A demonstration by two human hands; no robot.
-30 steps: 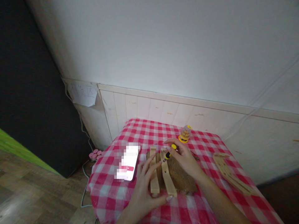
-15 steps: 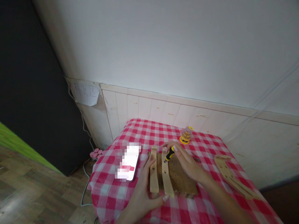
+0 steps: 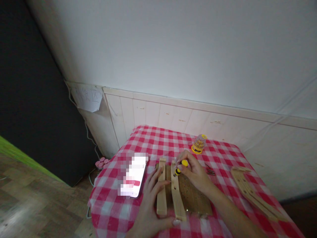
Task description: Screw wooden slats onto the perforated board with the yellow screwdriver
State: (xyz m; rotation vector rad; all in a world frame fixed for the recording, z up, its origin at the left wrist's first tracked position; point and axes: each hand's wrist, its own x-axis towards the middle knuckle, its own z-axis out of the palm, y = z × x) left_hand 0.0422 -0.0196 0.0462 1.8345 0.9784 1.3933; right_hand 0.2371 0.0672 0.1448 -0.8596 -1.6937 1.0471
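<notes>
Screwdriver (image 3: 178, 171) in right hand (image 3: 195, 172), wooden strip (image 3: 176, 195) beneath

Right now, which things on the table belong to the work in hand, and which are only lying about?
Belongs to the work:
screwdriver, in the right hand
two wooden strips, with the left hand over them
brown board, under the strips

Lying about, it seems:
phone, to the left
clear case, farther back
small metal pieces, to the right
wooden pieces, far right; perhaps related

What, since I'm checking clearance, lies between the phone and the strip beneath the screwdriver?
In the head view: the left hand, the left strip, then some bare board.
</notes>
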